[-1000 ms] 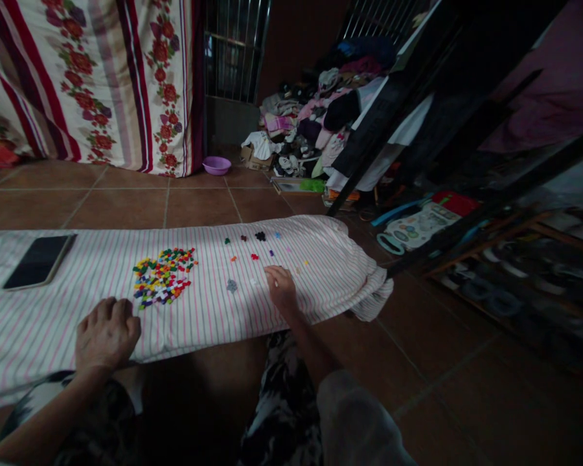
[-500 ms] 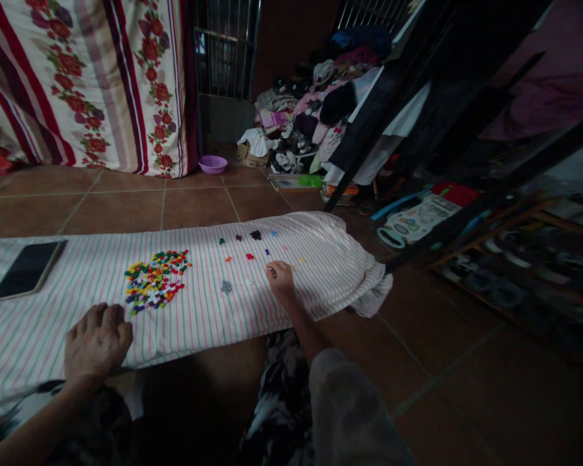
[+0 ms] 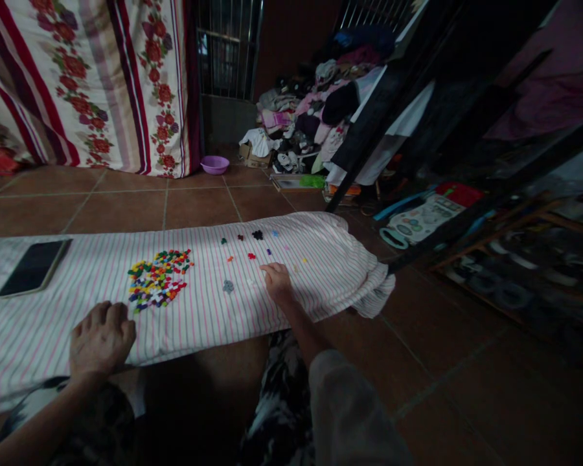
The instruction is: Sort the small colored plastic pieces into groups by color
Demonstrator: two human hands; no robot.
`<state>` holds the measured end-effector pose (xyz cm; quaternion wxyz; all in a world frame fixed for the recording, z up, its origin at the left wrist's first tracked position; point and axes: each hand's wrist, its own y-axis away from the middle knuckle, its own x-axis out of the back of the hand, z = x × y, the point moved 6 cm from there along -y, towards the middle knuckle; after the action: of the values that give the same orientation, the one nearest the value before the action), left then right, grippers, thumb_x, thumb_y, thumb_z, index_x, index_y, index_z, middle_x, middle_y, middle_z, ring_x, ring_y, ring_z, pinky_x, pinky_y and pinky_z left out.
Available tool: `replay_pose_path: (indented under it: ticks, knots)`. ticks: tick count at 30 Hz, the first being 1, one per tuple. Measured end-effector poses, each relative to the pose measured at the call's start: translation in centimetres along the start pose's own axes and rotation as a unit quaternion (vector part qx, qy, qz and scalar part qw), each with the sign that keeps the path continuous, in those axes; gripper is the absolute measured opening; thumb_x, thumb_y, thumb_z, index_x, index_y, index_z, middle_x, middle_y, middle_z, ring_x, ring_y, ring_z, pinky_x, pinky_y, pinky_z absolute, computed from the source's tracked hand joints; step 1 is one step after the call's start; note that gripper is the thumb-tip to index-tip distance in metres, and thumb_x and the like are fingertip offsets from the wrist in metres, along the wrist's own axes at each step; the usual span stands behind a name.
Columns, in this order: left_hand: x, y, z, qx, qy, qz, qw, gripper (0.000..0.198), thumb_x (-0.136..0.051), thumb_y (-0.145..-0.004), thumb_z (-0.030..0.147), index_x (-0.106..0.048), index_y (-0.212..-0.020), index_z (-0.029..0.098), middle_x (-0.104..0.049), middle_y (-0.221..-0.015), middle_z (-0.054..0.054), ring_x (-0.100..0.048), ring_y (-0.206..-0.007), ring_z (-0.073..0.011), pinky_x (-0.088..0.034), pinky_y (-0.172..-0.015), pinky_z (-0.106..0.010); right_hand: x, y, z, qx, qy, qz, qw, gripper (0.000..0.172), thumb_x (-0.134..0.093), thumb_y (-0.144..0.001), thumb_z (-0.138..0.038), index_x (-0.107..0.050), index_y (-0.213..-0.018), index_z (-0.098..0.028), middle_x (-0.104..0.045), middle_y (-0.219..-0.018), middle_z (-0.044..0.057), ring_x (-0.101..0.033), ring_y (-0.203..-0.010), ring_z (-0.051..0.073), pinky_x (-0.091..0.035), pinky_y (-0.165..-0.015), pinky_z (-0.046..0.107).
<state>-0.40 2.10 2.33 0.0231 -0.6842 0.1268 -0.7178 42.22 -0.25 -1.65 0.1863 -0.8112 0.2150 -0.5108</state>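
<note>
My left hand (image 3: 102, 340) lies palm down on a striped cloth (image 3: 199, 317), its fingers resting loosely on the fabric. Just beyond it is a mixed heap of small coloured blocks (image 3: 158, 281). Above the cloth to the right is my right hand (image 3: 278, 282), fingers drawn together with the index finger pointing left. Whatever its fingertips hold, if anything, is too small to make out. Around it lie little single-colour groups: grey pieces (image 3: 228, 286), red pieces (image 3: 251, 256), black pieces (image 3: 257, 234), purple pieces (image 3: 269, 252) and white pieces (image 3: 251, 283).
A phone (image 3: 34, 267) lies at the left on the cloth. On the tiled floor beyond are a purple basin (image 3: 214, 165) and a big pile of clothes (image 3: 315, 110). A dark slanting post (image 3: 357, 169) rises behind the cloth's right end, near a shoe rack (image 3: 510, 259).
My right hand has shifted slightly left, and its index finger now points out more. A dark spot at its fingertips no longer shows. My left hand stays resting on the cloth.
</note>
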Motion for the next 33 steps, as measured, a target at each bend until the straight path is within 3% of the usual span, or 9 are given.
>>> replay_pose_path:
  ticks: [14, 18, 25, 33]
  knots:
    - [0.3, 0.0, 0.4, 0.018, -0.002, 0.013, 1.0, 0.036, -0.036, -0.09, 0.028, -0.06, -0.113, 0.013, -0.056, -0.13, -0.019, -0.057, -0.117, -0.0341, -0.048, -0.096, -0.051, 0.2, 0.0, 0.7, -0.005, -0.02, 0.029, 0.999, 0.026, -0.048, -0.093, -0.022, -0.073, -0.101, -0.019, -0.069, -0.096, 0.009, -0.056, -0.097, 0.024, -0.044, -0.094, 0.039]
    - [0.3, -0.1, 0.5, 0.014, -0.009, 0.013, 1.0, 0.036, -0.037, -0.09, 0.027, -0.061, -0.113, 0.012, -0.056, -0.13, -0.019, -0.057, -0.118, -0.0339, -0.048, -0.097, -0.05, 0.5, -0.1, 1.0, -0.003, -0.044, 0.066, 0.997, 0.032, -0.044, -0.093, -0.023, -0.07, -0.111, -0.018, -0.07, -0.108, 0.011, -0.057, -0.105, 0.024, -0.043, -0.098, 0.041]
    - [0.9, 0.1, 0.8, 0.017, -0.01, 0.011, 1.0, 0.038, -0.036, -0.09, 0.027, -0.06, -0.115, 0.011, -0.056, -0.131, -0.021, -0.056, -0.119, -0.0346, -0.047, -0.097, -0.05, 1.4, 0.5, 3.1, -0.108, -0.059, 0.188, 0.974, 0.038, -0.034, -0.096, -0.027, -0.066, -0.11, -0.016, -0.069, -0.104, 0.014, -0.061, -0.1, 0.025, -0.049, -0.094, 0.045]
    - [1.0, -0.1, 1.0, 0.031, 0.003, -0.019, 0.999, 0.038, -0.034, -0.091, 0.027, -0.058, -0.115, 0.013, -0.056, -0.129, -0.02, -0.056, -0.117, -0.0333, -0.046, -0.094, -0.05, 0.8, 0.5, 3.7, -0.151, -0.086, 0.19, 0.966, 0.039, -0.033, -0.093, -0.025, -0.066, -0.111, -0.016, -0.068, -0.106, 0.014, -0.061, -0.103, 0.025, -0.049, -0.097, 0.045]
